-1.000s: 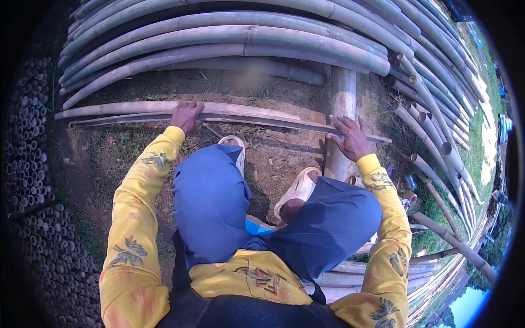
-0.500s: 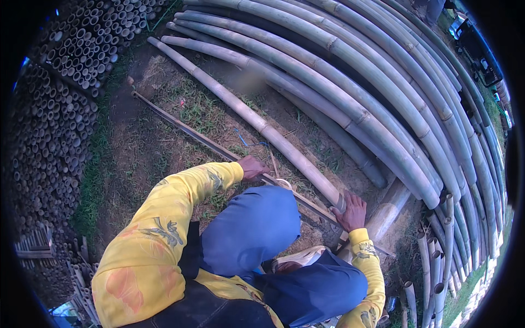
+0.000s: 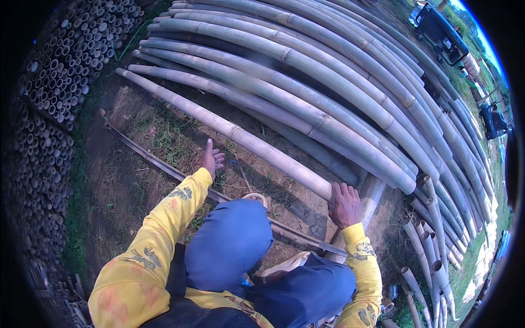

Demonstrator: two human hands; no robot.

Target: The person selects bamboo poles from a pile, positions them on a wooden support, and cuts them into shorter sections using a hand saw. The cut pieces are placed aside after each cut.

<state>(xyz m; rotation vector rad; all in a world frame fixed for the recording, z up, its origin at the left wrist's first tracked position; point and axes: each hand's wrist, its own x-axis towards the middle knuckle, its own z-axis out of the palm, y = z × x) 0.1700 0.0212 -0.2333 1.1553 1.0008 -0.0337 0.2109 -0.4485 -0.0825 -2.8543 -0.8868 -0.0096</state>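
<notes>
The pole stack (image 3: 339, 85) filled the upper right. The loose bamboo pole (image 3: 262, 148) lay diagonally through the centre, judged stiff, smooth and fairly heavy, best held at mid-length and one end. A split strip (image 3: 146, 153) lay below. The right hand (image 3: 344, 206) gripped the pole's lower-right end; the left hand (image 3: 212, 159), open, held nothing.

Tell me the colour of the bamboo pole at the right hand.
The bamboo pole is pale tan with a pinkish-grey tint, best seen in the head view.
</notes>
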